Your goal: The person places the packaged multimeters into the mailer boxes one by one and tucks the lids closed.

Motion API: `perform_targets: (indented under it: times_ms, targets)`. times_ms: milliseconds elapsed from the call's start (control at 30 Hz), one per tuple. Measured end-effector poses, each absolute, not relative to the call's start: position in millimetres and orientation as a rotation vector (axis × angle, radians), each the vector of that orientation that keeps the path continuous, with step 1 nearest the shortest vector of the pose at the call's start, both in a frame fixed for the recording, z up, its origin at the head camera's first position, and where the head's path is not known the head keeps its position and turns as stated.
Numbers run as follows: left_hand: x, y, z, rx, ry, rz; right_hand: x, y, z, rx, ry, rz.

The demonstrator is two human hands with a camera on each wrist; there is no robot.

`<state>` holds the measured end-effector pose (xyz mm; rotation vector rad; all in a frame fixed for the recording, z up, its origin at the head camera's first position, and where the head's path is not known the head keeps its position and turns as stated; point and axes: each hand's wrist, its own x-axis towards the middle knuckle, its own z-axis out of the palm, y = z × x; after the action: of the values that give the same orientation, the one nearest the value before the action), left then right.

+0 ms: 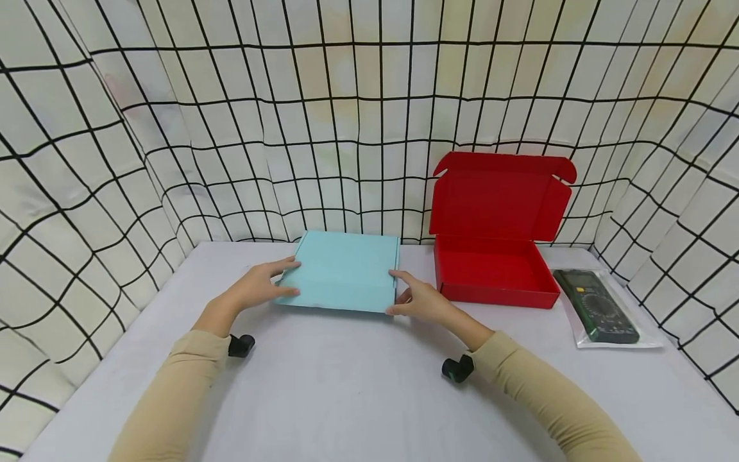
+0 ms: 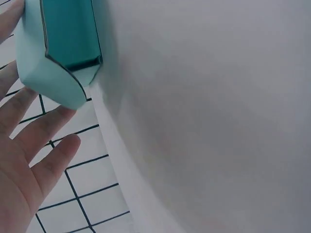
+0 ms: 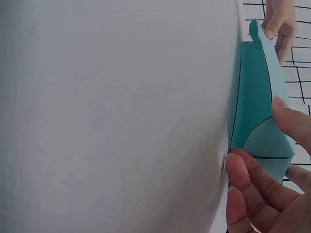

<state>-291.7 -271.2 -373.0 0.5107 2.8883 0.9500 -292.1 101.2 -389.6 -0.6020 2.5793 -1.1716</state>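
Note:
A light blue cardboard mailer box (image 1: pixel 349 269) lies on the table in the head view, its lid lowered over the base. From the right wrist view the front stands partly ajar, with a rounded side flap (image 3: pixel 268 140) showing in the gap. My left hand (image 1: pixel 254 285) touches the box's left side, its fingers spread and fairly straight in the left wrist view. At the right front corner, my right hand (image 1: pixel 424 298) holds the box, thumb on the lid's edge and curled fingers low against the corner. The box's contents, if any, cannot be seen.
To the right stands a red cardboard box (image 1: pixel 496 273) with its lid raised. Beside it lies a dark green multimeter (image 1: pixel 597 308) in a clear plastic bag. White cloth with a black grid (image 1: pixel 369 122) surrounds the white table (image 1: pixel 346 385) at the back and sides.

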Motion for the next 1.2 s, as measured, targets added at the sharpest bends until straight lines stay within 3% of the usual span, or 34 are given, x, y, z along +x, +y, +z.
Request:
perform_targets:
  times_ms: [233, 1200]
  targets:
    - [-277, -288, -373, 0.363, 2.915, 1.007, -291, 100, -388, -0.609, 2.587, -1.154]
    - [-275, -288, -374, 0.301, 2.801, 1.061, -295, 104, -386, -0.609, 2.507, -1.164]
